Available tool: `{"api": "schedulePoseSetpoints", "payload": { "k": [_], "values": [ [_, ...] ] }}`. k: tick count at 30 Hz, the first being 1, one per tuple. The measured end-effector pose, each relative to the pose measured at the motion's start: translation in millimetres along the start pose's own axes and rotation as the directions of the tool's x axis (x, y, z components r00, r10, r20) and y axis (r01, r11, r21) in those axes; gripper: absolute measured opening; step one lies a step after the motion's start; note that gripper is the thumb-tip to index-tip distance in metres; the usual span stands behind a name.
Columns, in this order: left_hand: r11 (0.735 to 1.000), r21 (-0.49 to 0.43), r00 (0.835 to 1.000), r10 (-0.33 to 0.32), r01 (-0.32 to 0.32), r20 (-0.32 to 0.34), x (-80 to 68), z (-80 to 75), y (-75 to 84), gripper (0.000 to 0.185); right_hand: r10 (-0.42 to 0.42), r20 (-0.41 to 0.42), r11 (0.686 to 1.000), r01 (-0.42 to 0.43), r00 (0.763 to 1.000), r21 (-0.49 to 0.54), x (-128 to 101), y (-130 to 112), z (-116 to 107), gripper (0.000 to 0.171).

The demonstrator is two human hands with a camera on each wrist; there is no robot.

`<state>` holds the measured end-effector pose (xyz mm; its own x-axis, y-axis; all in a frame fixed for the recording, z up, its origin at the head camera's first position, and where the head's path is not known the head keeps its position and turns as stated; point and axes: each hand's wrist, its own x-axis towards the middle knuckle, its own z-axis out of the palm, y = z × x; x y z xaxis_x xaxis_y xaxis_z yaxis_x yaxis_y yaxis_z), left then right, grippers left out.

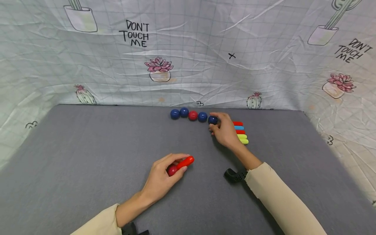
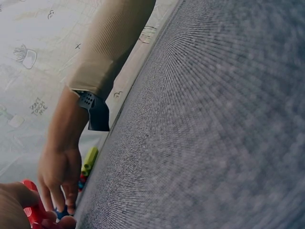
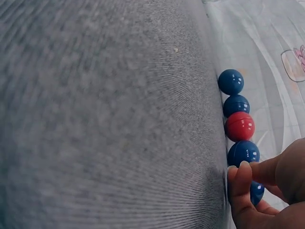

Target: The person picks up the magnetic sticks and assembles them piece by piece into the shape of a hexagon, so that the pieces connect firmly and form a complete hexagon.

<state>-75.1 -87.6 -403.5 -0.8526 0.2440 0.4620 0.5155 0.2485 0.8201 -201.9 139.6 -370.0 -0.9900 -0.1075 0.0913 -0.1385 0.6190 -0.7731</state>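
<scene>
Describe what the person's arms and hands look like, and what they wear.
Both hands, left hand and right hand, are bare, with no gloves. Each arm wears a long beige sleeve of ribbed knit. A black wrist camera mount sits at each cuff.

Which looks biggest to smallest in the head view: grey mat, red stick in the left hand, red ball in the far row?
1. Grey mat, by far.
2. Red stick in the left hand.
3. Red ball, though it sits farther from the camera, so unsure.
</scene>
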Motion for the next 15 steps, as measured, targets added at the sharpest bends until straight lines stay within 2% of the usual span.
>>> {"api": "schedulePoseSetpoints", "payload": {
  "k": [4,10,15],
  "values": [
    [1.0,0.0,1.0,0.004,-0.004,-0.003,-0.1,0.5,0.3,0.029,0.013,0.011,1.0,-0.013,1.0,0.025,-1.1,1.5,1.2,0.036],
    [1.0,-0.004,1.0,-0.011,0.011,-0.008,0.4,0.6,1.3,0.031,-0.002,0.004,1.0,0.002,1.0,-0.011,-2.3,3.1,1.5,0.033],
    [1.0,-0.005,1.0,0.0,0.0,-0.015,0.6,0.8,0.5,0.031,-0.005,0.0,1.0,0.005,1.0,-0.018,-2.5,1.5,0.4,0.032]
  ]
}}
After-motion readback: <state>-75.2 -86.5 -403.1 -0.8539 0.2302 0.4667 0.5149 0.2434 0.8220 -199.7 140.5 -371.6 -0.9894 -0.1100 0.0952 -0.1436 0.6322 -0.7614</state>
